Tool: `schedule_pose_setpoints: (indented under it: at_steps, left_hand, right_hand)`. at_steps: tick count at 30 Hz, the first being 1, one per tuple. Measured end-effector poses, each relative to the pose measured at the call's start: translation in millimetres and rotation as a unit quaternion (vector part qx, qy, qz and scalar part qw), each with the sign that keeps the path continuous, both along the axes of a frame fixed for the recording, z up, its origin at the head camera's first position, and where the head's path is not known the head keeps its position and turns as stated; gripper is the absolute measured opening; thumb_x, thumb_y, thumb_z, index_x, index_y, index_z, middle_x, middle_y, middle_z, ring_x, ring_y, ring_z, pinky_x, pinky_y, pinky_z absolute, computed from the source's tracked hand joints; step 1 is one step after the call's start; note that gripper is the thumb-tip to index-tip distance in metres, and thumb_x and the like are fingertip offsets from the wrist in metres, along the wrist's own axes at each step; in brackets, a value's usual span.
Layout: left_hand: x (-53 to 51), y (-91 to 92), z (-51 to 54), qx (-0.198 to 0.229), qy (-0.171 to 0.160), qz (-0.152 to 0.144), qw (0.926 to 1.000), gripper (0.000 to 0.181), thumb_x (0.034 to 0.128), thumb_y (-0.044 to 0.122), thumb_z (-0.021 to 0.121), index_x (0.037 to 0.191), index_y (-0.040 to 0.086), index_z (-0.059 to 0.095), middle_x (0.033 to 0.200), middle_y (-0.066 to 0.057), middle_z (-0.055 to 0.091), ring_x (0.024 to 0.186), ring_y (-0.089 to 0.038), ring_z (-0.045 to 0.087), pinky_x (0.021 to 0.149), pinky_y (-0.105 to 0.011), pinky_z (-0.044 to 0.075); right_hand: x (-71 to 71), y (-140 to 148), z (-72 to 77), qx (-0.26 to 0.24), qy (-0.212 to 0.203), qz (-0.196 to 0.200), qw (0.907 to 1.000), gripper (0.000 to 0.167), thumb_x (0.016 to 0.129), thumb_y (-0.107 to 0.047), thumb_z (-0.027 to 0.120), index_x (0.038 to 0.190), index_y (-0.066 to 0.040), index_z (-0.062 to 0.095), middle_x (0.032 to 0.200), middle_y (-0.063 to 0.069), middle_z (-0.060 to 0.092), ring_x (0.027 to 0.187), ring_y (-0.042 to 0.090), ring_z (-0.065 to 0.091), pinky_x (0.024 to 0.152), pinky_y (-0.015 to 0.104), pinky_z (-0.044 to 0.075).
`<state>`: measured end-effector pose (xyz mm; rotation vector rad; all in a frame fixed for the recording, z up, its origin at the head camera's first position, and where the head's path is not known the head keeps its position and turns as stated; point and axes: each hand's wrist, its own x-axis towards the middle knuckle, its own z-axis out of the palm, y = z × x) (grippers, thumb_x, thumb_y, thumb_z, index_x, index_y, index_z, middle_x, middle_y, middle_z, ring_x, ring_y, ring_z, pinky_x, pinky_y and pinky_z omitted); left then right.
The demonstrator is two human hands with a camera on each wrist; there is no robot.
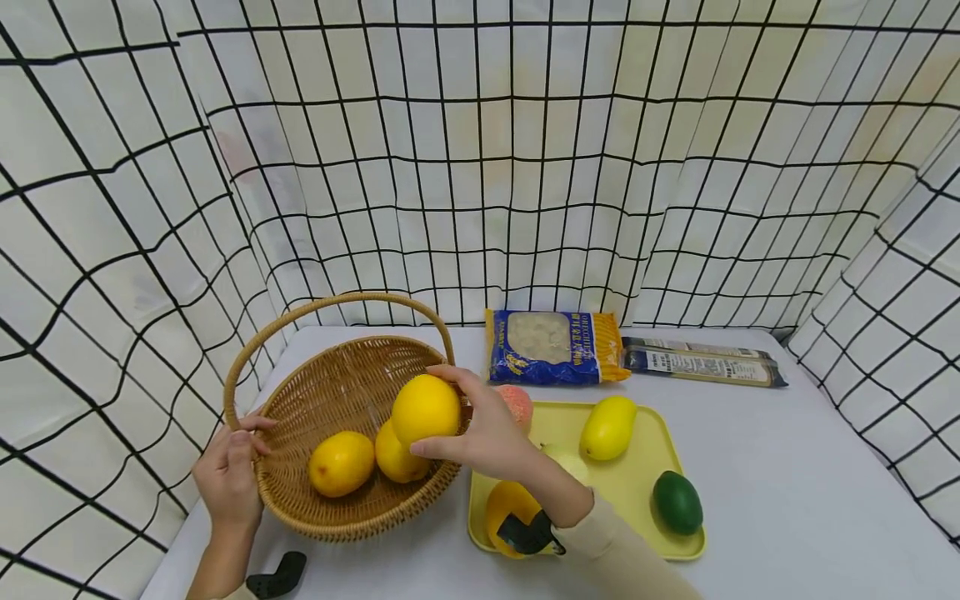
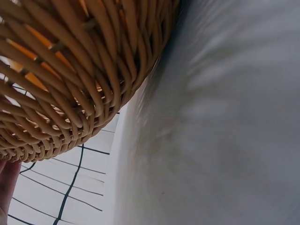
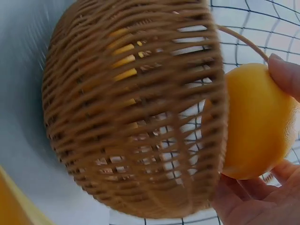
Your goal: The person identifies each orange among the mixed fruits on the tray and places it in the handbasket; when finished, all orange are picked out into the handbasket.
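Observation:
My left hand (image 1: 234, 475) grips the left rim of a wicker basket (image 1: 360, 525), close to where its arched handle (image 1: 337, 302) joins. The basket tilts, its inside facing me. Within it lie a yellow lemon (image 1: 341, 464) and a second yellow fruit (image 1: 397, 454), partly covered. Over the basket's right side my right hand (image 1: 483, 425) holds a round orange (image 1: 426, 410) between thumb and fingers. In the right wrist view, that orange (image 3: 255, 122) sits beside the rim with fingers curled about it. Only fingertips (image 2: 7, 183) of the left hand show in the left wrist view, touching the rim.
Right of the basket, a yellow tray (image 1: 637, 500) bears a yellow mango (image 1: 609, 427), a green avocado (image 1: 677, 502), an orange fruit (image 1: 504, 504), a pale fruit and a pink peach (image 1: 517, 406). Behind are a blue pasta bag (image 1: 551, 347) and dark long packets (image 1: 705, 363). Grid-patterned walls surround the table.

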<state>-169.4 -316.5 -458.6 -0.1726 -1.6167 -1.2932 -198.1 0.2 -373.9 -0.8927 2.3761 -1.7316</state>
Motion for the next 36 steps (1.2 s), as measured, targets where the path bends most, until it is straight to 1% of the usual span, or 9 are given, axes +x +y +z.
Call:
schedule_pose_setpoints:
  at_steps: [5, 10, 13, 16, 18, 21, 24, 29, 36]
  left_hand:
    - [0.2, 0.9, -0.5, 0.008, 0.008, -0.009, 0.9999, 0.043, 0.0967, 0.005, 0.045, 0.056, -0.006, 0.053, 0.084, 0.002, 0.070, 0.103, -0.018, 0.064, 0.084, -0.019, 0.041]
    - [-0.6, 2.4, -0.2, 0.008, 0.012, 0.003, 0.9999, 0.042, 0.0953, 0.003, 0.046, 0.055, -0.006, 0.052, 0.083, 0.004, 0.070, 0.101, -0.016, 0.065, 0.084, -0.018, 0.042]
    - [-1.2, 4.6, 1.1, 0.008, 0.029, 0.013, 0.9995, 0.040, 0.0920, 0.000, 0.046, 0.053, -0.007, 0.052, 0.078, 0.004, 0.069, 0.091, -0.013, 0.066, 0.073, -0.016, 0.042]
    - [-1.4, 7.6, 4.1, 0.007, 0.052, 0.020, 0.9984, 0.039, 0.0888, -0.003, 0.047, 0.051, -0.009, 0.052, 0.073, 0.003, 0.068, 0.078, -0.008, 0.065, 0.060, -0.015, 0.036]
    - [-1.2, 9.9, 7.3, 0.003, 0.062, 0.027, 0.9977, 0.039, 0.0876, -0.003, 0.047, 0.050, -0.009, 0.052, 0.071, 0.003, 0.067, 0.072, -0.006, 0.065, 0.054, -0.014, 0.033]
    - [0.3, 14.1, 12.4, -0.003, 0.070, 0.040, 0.9968, 0.041, 0.0886, -0.001, 0.049, 0.049, -0.008, 0.051, 0.070, 0.005, 0.067, 0.068, -0.004, 0.063, 0.052, -0.013, 0.030]
    - [3.3, 19.3, 18.9, -0.007, 0.075, 0.047, 0.9961, 0.043, 0.0901, 0.002, 0.050, 0.048, -0.008, 0.051, 0.070, 0.007, 0.068, 0.067, -0.003, 0.061, 0.053, -0.013, 0.029]
    - [8.7, 27.5, 28.0, -0.004, 0.080, 0.039, 0.9961, 0.043, 0.0901, 0.001, 0.050, 0.048, -0.009, 0.050, 0.072, 0.006, 0.069, 0.073, -0.005, 0.063, 0.059, -0.013, 0.035]
    - [8.8, 27.5, 28.7, -0.003, 0.079, 0.026, 0.9965, 0.042, 0.0896, -0.001, 0.049, 0.049, -0.010, 0.050, 0.072, 0.004, 0.068, 0.077, -0.006, 0.065, 0.062, -0.014, 0.037]
  right_hand:
    - [-0.9, -16.1, -0.8, 0.016, 0.000, 0.019, 0.9997, 0.082, 0.073, -0.031, 0.086, 0.143, -0.029, 0.043, 0.134, -0.007, 0.051, 0.103, 0.013, 0.058, 0.083, 0.029, 0.052]
    - [-4.7, -29.1, -0.3, 0.047, 0.017, 0.024, 0.9985, 0.084, 0.072, -0.035, 0.086, 0.143, -0.023, 0.043, 0.133, -0.007, 0.051, 0.103, 0.010, 0.057, 0.081, 0.026, 0.051]
    - [-6.6, -35.4, 0.0, 0.057, 0.015, 0.033, 0.9977, 0.084, 0.072, -0.036, 0.086, 0.143, -0.022, 0.044, 0.133, -0.007, 0.051, 0.104, 0.008, 0.057, 0.082, 0.025, 0.050]
    - [-7.3, -39.9, -0.6, 0.075, 0.015, 0.035, 0.9965, 0.084, 0.071, -0.039, 0.086, 0.143, -0.025, 0.044, 0.133, -0.008, 0.051, 0.103, 0.006, 0.056, 0.082, 0.025, 0.049]
    - [-7.1, -42.2, -0.6, 0.085, 0.018, 0.036, 0.9956, 0.084, 0.071, -0.041, 0.086, 0.142, -0.025, 0.044, 0.132, -0.008, 0.052, 0.103, 0.006, 0.056, 0.082, 0.025, 0.049]
    - [-7.3, -45.5, -0.6, 0.098, 0.022, 0.040, 0.9942, 0.084, 0.071, -0.043, 0.085, 0.142, -0.026, 0.044, 0.131, -0.009, 0.053, 0.103, 0.006, 0.055, 0.082, 0.025, 0.048]
    - [-7.0, -48.6, 0.8, 0.108, 0.016, 0.050, 0.9927, 0.083, 0.072, -0.044, 0.084, 0.142, -0.026, 0.044, 0.128, -0.009, 0.054, 0.104, 0.005, 0.054, 0.082, 0.025, 0.048]
    - [-7.2, -52.7, 0.9, 0.139, 0.009, 0.072, 0.9877, 0.082, 0.072, -0.045, 0.084, 0.142, -0.027, 0.044, 0.123, -0.010, 0.056, 0.103, 0.004, 0.054, 0.081, 0.023, 0.047]
    - [-8.8, -56.7, -3.0, 0.192, 0.044, 0.099, 0.9755, 0.083, 0.072, -0.047, 0.083, 0.143, -0.024, 0.045, 0.131, -0.009, 0.055, 0.107, 0.003, 0.053, 0.085, 0.021, 0.046]
